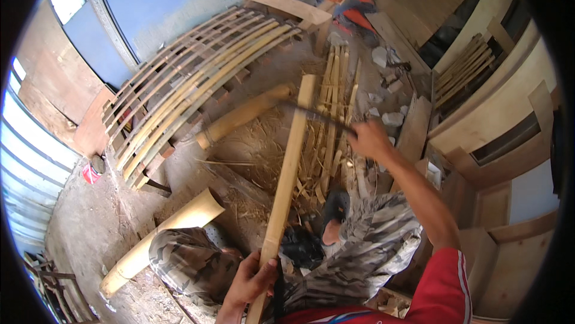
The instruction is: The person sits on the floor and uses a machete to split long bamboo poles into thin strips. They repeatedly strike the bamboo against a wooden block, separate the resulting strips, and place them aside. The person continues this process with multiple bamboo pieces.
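A long, pale bamboo slat (291,162) slopes up and away from my lap. My left hand (254,277) is closed around its near end. My right hand (370,139) grips a long dark-bladed knife (326,118), its handle hidden in my fist. The blade reaches left across the slat's far part; blur hides whether it touches. A split bamboo half (165,237) lies on the floor by my left knee, and a bamboo pole (245,114) lies beyond the slat's left side.
A low rack of bamboo slats (191,78) stands at the far left. Several cut strips (335,96) and curled shavings (248,168) cover the floor ahead. Wooden furniture panels (497,120) line the right side. A wooden bench (287,6) stands at the back.
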A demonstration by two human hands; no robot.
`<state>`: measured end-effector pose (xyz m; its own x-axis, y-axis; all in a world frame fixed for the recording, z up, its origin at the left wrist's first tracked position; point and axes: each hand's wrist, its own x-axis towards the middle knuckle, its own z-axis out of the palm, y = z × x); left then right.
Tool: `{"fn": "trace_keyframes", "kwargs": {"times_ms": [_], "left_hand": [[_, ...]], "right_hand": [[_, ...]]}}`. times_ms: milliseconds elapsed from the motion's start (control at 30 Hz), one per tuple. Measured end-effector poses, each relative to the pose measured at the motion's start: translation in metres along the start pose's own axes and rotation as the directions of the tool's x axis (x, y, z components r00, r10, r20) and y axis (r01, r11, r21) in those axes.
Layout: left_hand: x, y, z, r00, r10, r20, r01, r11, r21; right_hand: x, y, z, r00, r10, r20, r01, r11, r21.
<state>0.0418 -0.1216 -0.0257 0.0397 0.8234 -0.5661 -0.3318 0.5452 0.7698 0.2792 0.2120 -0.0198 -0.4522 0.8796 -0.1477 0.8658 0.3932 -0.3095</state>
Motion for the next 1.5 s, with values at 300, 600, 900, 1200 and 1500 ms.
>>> {"fn": "trace_keyframes", "kwargs": {"times_ms": [300, 600, 900, 1200, 1500], "left_hand": [[0.009, 0.003, 0.007, 1.000, 0.004, -0.007, -0.004, 0.999, 0.037], [-0.002, -0.004, 0.008, 0.997, -0.068, 0.019, 0.067, 0.996, 0.058], [-0.017, 0.003, 0.006, 0.998, 0.056, 0.019, -0.056, 0.998, -0.009], [0.026, 0.034, -0.004, 0.949, 0.232, -0.216, -0.199, 0.966, 0.162], [0.049, 0.087, -0.007, 0.932, 0.259, -0.253, -0.239, 0.965, 0.109]], "right_hand": [[-0.010, -0.016, -0.009, 0.991, 0.003, 0.131, -0.007, 1.000, 0.030], [0.003, -0.003, -0.003, 0.976, -0.206, 0.072, 0.215, 0.966, -0.145], [0.095, 0.127, -0.011, 0.779, 0.625, -0.056, -0.580, 0.751, 0.314], [0.099, 0.078, 0.013, 0.838, 0.546, -0.020, -0.442, 0.699, 0.563], [0.061, -0.048, -0.032, 0.966, -0.010, -0.257, 0.160, 0.805, 0.572]]}}
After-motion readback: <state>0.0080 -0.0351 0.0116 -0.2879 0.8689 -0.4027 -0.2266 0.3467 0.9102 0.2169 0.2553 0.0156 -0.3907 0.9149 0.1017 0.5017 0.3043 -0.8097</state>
